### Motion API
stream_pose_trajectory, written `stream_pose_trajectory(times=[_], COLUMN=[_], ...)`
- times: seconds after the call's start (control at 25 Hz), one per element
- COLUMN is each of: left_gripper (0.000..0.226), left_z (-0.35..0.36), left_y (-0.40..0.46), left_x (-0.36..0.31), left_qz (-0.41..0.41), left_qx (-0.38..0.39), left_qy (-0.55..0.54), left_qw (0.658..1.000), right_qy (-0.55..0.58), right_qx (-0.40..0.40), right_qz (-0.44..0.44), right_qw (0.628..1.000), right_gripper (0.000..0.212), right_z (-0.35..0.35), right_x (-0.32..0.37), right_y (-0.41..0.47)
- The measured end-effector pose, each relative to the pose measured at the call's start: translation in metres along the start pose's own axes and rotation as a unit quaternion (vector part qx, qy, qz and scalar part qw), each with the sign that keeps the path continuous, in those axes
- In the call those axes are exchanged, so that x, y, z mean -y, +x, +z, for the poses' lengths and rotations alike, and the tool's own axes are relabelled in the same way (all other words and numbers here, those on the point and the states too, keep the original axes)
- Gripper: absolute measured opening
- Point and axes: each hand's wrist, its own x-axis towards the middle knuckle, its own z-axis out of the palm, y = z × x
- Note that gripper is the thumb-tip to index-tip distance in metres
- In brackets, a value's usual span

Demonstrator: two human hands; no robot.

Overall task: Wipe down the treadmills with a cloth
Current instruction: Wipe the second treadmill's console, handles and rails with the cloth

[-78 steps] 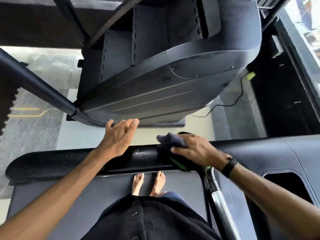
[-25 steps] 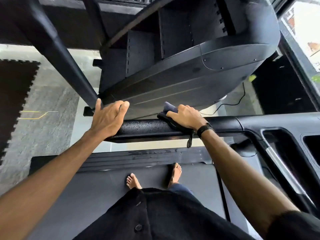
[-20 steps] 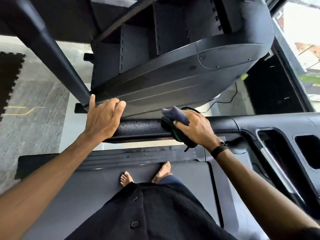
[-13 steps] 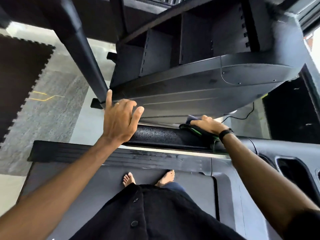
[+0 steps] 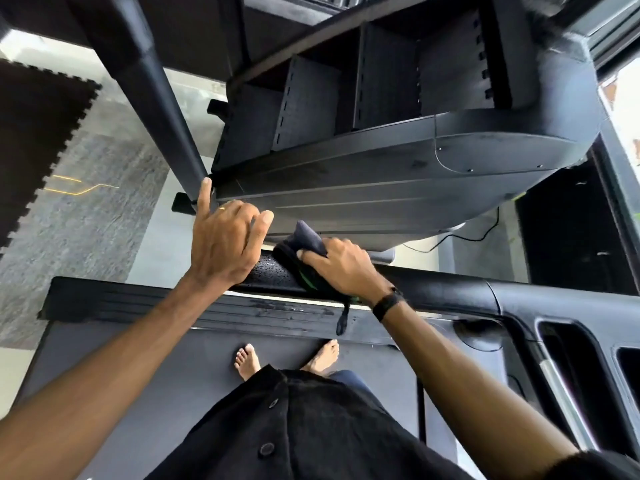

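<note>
I stand barefoot on a black treadmill's belt (image 5: 145,382). Its front handlebar (image 5: 433,289) runs across the middle, wet with droplets near the hands. My right hand (image 5: 341,268) presses a dark cloth (image 5: 304,245) with a green edge onto the bar. Beside it on the left, my left hand (image 5: 225,244) rests on the same bar, fingers spread and holding nothing, its little finger pointing up. The hands are almost touching. The treadmill's big black console housing (image 5: 398,168) hangs just beyond the bar.
A black upright post (image 5: 152,98) rises at the left of the console. The treadmill's right side rail with recessed slots (image 5: 571,358) lies at the right. Grey floor and a dark foam mat (image 5: 31,133) are at the left, a black cable (image 5: 481,233) on the floor beyond.
My right hand has slid the cloth leftward along the bar, up to the left hand. The left hand has stayed on the bar. The view has shifted slightly.
</note>
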Motion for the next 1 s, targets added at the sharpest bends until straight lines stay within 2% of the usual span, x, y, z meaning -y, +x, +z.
stream_pose_trajectory(times=[0.12,0.24,0.4,0.48,0.56,0.6,0.8,1.0], left_gripper=[0.059,0.059,0.057,0.055,0.052,0.05,0.05,0.051], left_z=[-0.001,-0.001,-0.002,-0.002,-0.002,-0.003,-0.003,-0.004], left_y=[-0.004,-0.011,-0.011,-0.013,-0.014,-0.013,-0.016,-0.017], left_x=[-0.001,-0.002,0.0,0.003,0.003,0.002,0.008,0.015], left_qz=[0.0,0.009,0.047,0.09,0.122,0.123,0.084,0.042], left_qx=[-0.011,-0.029,-0.091,-0.124,-0.133,-0.134,-0.153,-0.082], left_qy=[0.0,-0.01,-0.034,-0.043,-0.052,-0.056,-0.049,-0.099], left_qw=[1.0,0.999,0.994,0.987,0.982,0.982,0.983,0.991], right_qy=[-0.003,-0.021,-0.01,0.013,0.016,0.027,0.042,-0.01], right_qx=[-0.057,-0.039,0.06,0.128,0.209,0.217,0.133,-0.001], right_qz=[-0.034,0.041,0.123,0.11,0.066,0.058,0.052,-0.053], right_qw=[0.998,0.998,0.99,0.986,0.976,0.974,0.989,0.999], right_gripper=[0.042,0.037,0.044,0.048,0.036,0.036,0.063,0.048], right_z=[-0.011,-0.027,-0.035,-0.031,-0.024,-0.018,0.007,0.003], right_x=[-0.022,-0.047,-0.068,-0.059,-0.036,-0.022,0.022,0.01], right_y=[-0.031,-0.034,-0.001,0.028,0.051,0.059,0.054,-0.005])
